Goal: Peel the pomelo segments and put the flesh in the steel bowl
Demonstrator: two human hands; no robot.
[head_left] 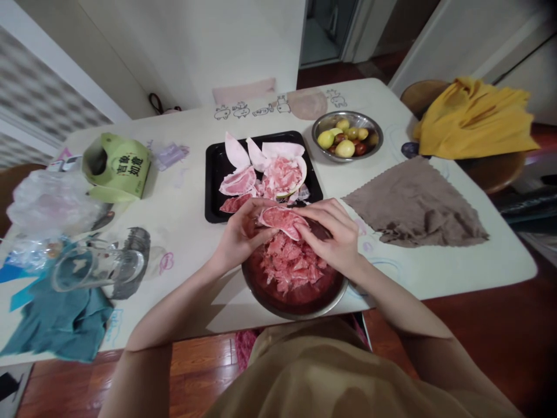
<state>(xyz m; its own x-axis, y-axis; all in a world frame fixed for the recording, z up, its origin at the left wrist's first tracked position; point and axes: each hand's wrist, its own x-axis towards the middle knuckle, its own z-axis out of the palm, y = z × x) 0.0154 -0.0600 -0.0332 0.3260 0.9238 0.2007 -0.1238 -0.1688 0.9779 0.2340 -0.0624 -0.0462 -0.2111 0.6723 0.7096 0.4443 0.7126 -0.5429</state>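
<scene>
Above a metal bowl (296, 313), my left hand (243, 229) and my right hand (337, 232) hold one pomelo segment (282, 219) between them. Its pink pulp faces up, with pale membrane along the edges. Fingers and thumbs of both hands press on its two ends. Loose pieces of red pomelo pulp (293, 264) lie heaped in the bowl. Just beyond my hands is a black tray (213, 200), carrying pieces of thick pale pomelo peel (236, 152), pomelo segments (239, 183) and a pile of membrane scraps (282, 175).
A steel bowl of small fruit (346, 139) stands behind on the right, near a brown cloth (418, 203). Yellow fabric (476, 122) drapes over a chair. At left are a green paper box (119, 168), plastic bags (56, 200), a glass pitcher (98, 267) lying sideways and a teal cloth (61, 319).
</scene>
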